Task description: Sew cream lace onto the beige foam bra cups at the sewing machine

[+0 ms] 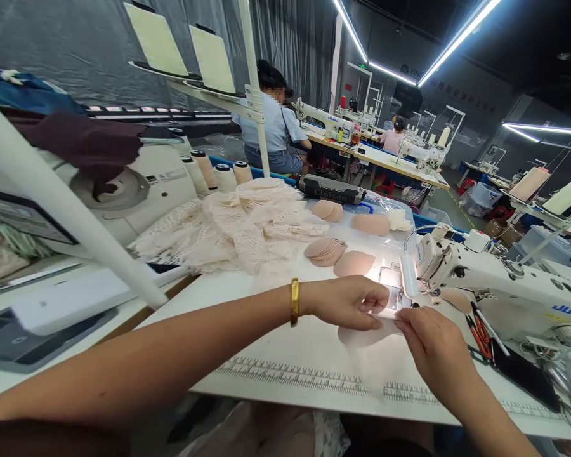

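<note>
My left hand (345, 301), with a gold bangle at the wrist, is closed with its fingers pinching the upper edge of a sheer pale fabric piece (368, 358). At the same edge, my right hand (431, 343) pinches the fabric between thumb and fingers. The cloth hangs toward the table's front edge, and a beige rounded shape shows at its upper part. Just beyond my fingers is the lit needle area of a white sewing machine (514, 270). Beige oval pads lie past my left hand: a fanned stack (326, 252) and another pad pile (354, 263).
A heap of cream lace (247, 222) covers the table's back left. Orange-handled scissors (480, 333) lie at right by a black phone-like slab (523, 374). A printed ruler (290, 374) runs along the front edge. Thread cones (224, 178) stand behind; people sit at machines farther off.
</note>
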A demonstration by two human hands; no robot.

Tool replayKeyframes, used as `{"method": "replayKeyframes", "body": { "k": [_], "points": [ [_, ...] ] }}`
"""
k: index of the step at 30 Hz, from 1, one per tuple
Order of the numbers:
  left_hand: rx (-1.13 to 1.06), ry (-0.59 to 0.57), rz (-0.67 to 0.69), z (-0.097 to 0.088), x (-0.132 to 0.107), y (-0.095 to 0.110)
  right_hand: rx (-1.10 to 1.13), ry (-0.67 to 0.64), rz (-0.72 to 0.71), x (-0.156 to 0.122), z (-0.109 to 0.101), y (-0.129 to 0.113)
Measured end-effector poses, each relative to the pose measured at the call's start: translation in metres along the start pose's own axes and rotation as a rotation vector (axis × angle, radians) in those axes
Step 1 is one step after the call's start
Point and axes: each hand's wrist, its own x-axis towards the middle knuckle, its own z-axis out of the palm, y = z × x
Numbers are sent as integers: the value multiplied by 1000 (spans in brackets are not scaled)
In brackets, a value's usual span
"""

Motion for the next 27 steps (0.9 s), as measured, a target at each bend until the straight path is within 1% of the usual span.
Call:
{"method": "replayKeyframes", "body": {
  "k": [2,3,4,5,7,10,12,13,15,17,19,22,24,27],
  "points": [
    [183,196,27,1,-9,-2,-108,144,-96,-2,13,5],
    [318,268,50,4,-14,-3,-128,186,-141,-4,22,9],
    [462,305,77,8,-18,-6,-135,205,-179,-5,32,13],
    [594,308,101,13,-22,-9,-137,202,-207,-7,41,18],
    [769,239,140,27,-27,-17,-144,154,-236,-9,59,31],
    [872,140,247,49,-20,-32,-147,40,-337,-9,74,59],
    [901,135,317,59,-6,-42,-140,-48,-397,-8,75,78],
    [911,144,326,62,1,-46,-139,-91,-403,-8,74,86],
    [906,148,301,67,15,-53,-145,-143,-368,-10,68,98],
    [884,159,265,70,24,-59,-174,-158,-320,-13,61,105],
    [858,191,257,73,26,-64,-198,-171,-288,-17,55,106],
    [827,223,261,77,23,-69,-185,-222,-264,-21,47,103],
    [814,222,265,79,20,-70,-150,-248,-250,-22,45,101],
    [811,241,241,81,19,-69,-112,-248,-245,-21,44,100]
  ]
}}
